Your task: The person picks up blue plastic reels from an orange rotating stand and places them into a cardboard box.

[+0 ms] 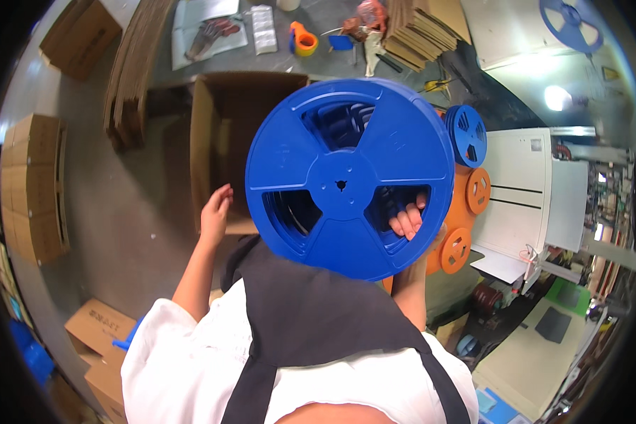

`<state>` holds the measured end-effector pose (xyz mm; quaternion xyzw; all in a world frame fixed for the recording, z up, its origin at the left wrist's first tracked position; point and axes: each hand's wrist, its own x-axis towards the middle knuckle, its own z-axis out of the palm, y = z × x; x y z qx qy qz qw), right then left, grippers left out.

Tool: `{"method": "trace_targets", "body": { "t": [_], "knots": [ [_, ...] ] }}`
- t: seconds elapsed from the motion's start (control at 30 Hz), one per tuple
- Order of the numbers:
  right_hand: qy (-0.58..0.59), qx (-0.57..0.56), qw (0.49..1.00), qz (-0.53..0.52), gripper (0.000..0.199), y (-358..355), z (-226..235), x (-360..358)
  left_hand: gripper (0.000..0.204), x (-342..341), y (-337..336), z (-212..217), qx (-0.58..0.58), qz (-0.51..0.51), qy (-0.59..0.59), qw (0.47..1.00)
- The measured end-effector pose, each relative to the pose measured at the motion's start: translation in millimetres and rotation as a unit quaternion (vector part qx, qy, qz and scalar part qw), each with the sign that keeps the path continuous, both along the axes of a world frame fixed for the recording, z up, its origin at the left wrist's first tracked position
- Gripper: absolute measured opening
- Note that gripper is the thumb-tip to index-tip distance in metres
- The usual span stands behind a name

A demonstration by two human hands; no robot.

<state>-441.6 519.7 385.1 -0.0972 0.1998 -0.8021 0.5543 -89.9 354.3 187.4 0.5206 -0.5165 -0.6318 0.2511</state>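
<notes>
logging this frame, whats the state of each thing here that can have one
large blue reel: lifted, flat face up to the camera, held by the right hand, fingers through a spoke opening
left hand: open, holding nothing, at the box edge
cardboard box: open, flaps up
orange reels: stacked at the side

Lighting even and fairly bright overall. One lamp glare spot (557, 97) at upper right, washing out the pale surface around it. Blue reel (350, 177) carries soft sheen, sharp focus. Floor (141, 191) shadows faint, diffuse. Strong fisheye bending toward the rim; black vignette rings the frame. Right edge detail smeared, cluttered.
</notes>
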Motion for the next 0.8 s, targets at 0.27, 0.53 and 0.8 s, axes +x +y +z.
{"method": "trace_targets", "body": {
  "t": [0.27,0.53,0.8],
  "knots": [
    [0.057,0.035,0.994,0.091,0.048,-7.7,26.5,8.2,0.039,-42.4,1.4,86.9,-0.164,0.106,-0.030,0.980],
    [0.100,0.044,0.986,0.126,0.050,-14.7,36.3,9.8,0.072,-145.6,-6.0,151.1,-0.389,-0.180,-0.120,0.895],
    [0.122,0.016,0.983,0.137,0.050,4.2,39.1,15.6,0.067,-182.4,11.0,177.8,-0.478,-0.248,0.037,0.842]
  ]
}}
